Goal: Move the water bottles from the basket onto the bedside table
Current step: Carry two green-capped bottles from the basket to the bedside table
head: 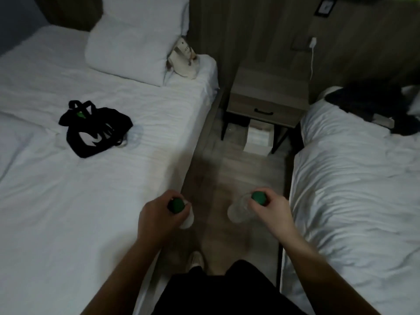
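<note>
Gripping a green-capped water bottle point(187, 214) in left hand point(156, 214), another point(241, 209) in right hand point(270, 209), well short of bedside table point(268, 92).

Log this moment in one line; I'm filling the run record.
left hand: holds green-capped bottle | right hand: holds second bottle | bedside table: ahead | basket: on left bed

Left hand point(156, 214), right hand point(270, 208): fingers clenched, arms forward.

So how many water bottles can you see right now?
3 for certain: one in the left hand, one in the right hand, and a green cap showing inside the black basket. More may be hidden there.
</note>
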